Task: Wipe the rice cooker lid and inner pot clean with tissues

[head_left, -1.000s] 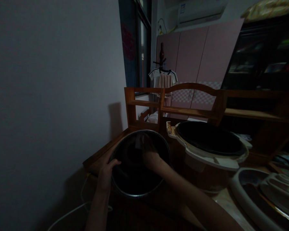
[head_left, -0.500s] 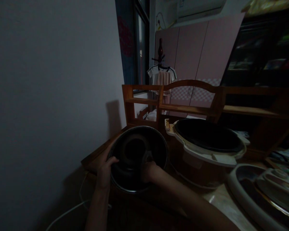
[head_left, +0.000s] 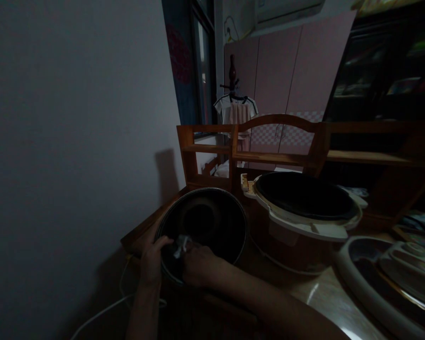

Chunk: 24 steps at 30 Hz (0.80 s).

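The dark round pot [head_left: 230, 229] sits at the lower centre of the frame on the desk [head_left: 147, 221], its mouth facing up toward the viewer, and its steadiness seems to depend largely on one grip. The left hand [head_left: 151, 259] is closed over the rim at the pot's left side, thumb inside, the other fingers mostly hidden; should that hold loosen, a hard push from inside could turn or slide the pot. The right hand [head_left: 200, 267] is bunched inside the near part of the pot around a pale, crumpled cloth [head_left: 181, 246], which is too blurred and dim to make out fully. Because the cloth lies just beside the left thumb, a quick stroke toward the left could knock the two hands together or dislodge the thumb. If the cloth bunches or slips, bare knuckles could rub the dark inner wall. To the right, the cooker body [head_left: 301, 255] stands near the pot, so a sideways slip could bump the two. The right forearm crosses low in front of the cooker body, and a wide elbow swing could strike it or the lid [head_left: 403, 264] at the lower right. At the lower left, a white cable [head_left: 99, 312] runs near the left forearm and could snag on it.
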{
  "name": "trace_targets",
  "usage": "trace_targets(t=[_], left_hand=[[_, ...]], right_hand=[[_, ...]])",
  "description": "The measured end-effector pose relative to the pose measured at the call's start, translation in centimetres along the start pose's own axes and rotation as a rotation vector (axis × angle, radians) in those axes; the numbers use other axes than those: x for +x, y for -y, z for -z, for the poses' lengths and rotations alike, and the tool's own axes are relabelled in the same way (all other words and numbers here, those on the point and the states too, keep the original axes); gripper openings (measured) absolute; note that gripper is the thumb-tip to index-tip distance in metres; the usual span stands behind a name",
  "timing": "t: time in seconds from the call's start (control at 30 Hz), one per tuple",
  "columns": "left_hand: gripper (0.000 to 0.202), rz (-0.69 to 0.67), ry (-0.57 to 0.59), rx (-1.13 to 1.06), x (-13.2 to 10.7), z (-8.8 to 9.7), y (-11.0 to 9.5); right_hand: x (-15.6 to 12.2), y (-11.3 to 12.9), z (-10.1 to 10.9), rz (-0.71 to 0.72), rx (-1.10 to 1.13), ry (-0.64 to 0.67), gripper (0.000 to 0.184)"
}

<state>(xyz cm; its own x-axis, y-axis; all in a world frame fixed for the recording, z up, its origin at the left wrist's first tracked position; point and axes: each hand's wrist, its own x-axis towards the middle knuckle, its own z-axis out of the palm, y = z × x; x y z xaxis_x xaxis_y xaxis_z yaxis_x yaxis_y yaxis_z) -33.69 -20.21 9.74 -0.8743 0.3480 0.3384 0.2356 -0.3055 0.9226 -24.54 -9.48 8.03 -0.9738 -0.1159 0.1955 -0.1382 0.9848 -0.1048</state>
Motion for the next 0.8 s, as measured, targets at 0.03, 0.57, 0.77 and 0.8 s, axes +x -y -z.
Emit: trace_targets(t=[0.03, 0.57, 0.77, 0.8], left_hand=[[0.061, 0.004, 0.017, -0.024, 0.0, 0.1, 0.1], [0.052, 0.005, 0.030, -0.054, -0.6, -2.1, -1.6], [0.058, -0.003, 0.032, -0.136, 0.7, -1.6, -1.3], [0.060, -0.007, 0.042, -0.143, 0.9, -1.4, -1.1]], right_hand=[[0.0, -0.1, 0.1, 0.031, -0.028, -0.030, 0.047], [2.5, -4.3, 3.7, -0.157, -0.228, -0.094, 0.038], [1.4, -6.3, 3.6, -0.343, -0.214, -0.023, 0.034], [1.1, -6.5, 3.4, -0.356, -0.211, -0.009, 0.034]])
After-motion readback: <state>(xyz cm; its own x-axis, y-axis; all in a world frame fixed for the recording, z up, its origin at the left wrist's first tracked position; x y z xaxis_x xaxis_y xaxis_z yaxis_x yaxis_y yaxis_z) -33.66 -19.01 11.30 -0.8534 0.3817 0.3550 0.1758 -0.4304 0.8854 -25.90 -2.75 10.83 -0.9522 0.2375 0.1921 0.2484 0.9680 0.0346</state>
